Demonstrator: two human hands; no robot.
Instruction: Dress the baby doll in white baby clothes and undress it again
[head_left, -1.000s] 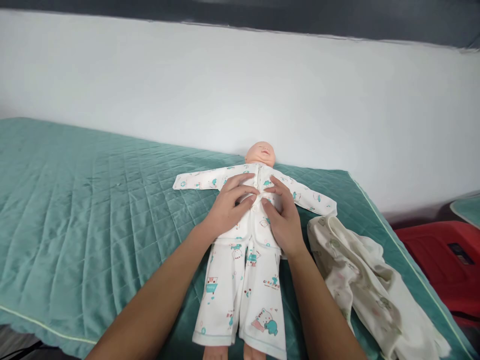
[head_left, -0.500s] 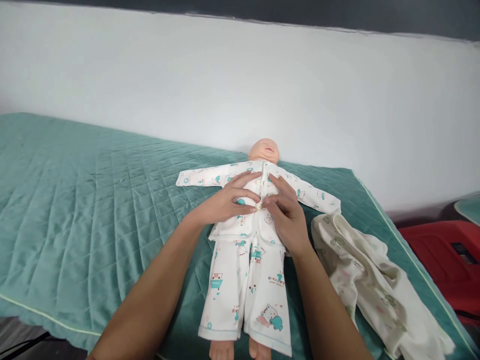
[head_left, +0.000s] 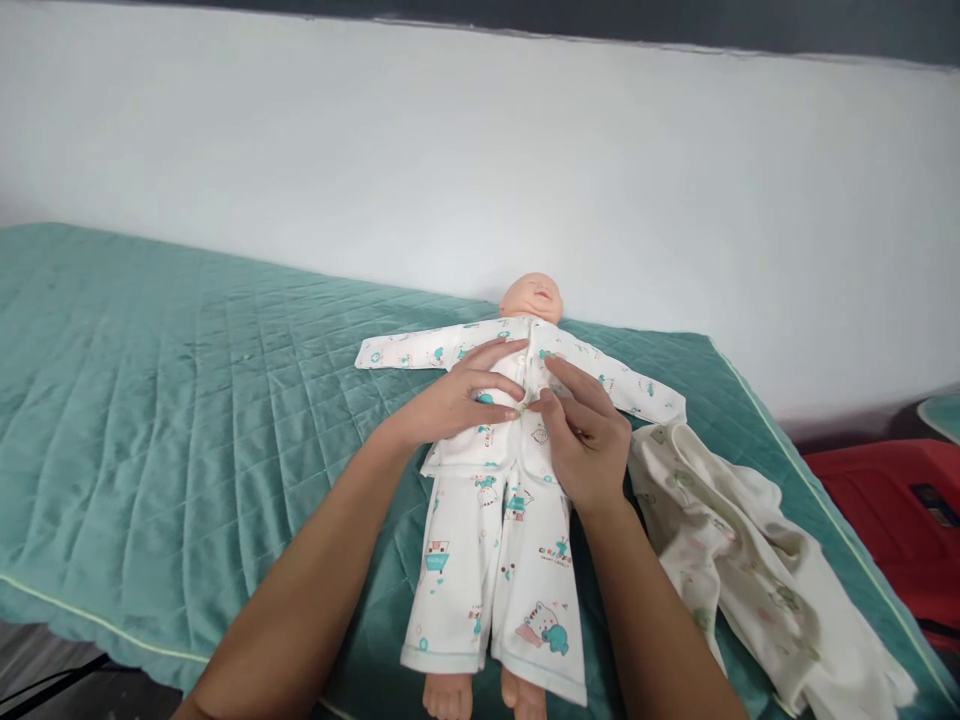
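A baby doll lies on its back in a white printed pajama top and matching pajama pants. Its arms stretch out sideways and its bare feet show at the near end. My left hand rests on the top's chest with fingers spread, the thumb tip beside a small button on the front opening. From the other side, my right hand pinches the front edge by that button between thumb and forefinger. Exactly how the button sits in the cloth is hidden by the fingertips.
A crumpled off-white printed baby garment lies right of the doll on the green quilted cover. A white wall stands behind. Beyond the right edge is a red plastic object.
My right hand has shifted slightly right and its thumb and forefinger have closed more tightly at the button. My left hand stays in nearly the same place on the chest.
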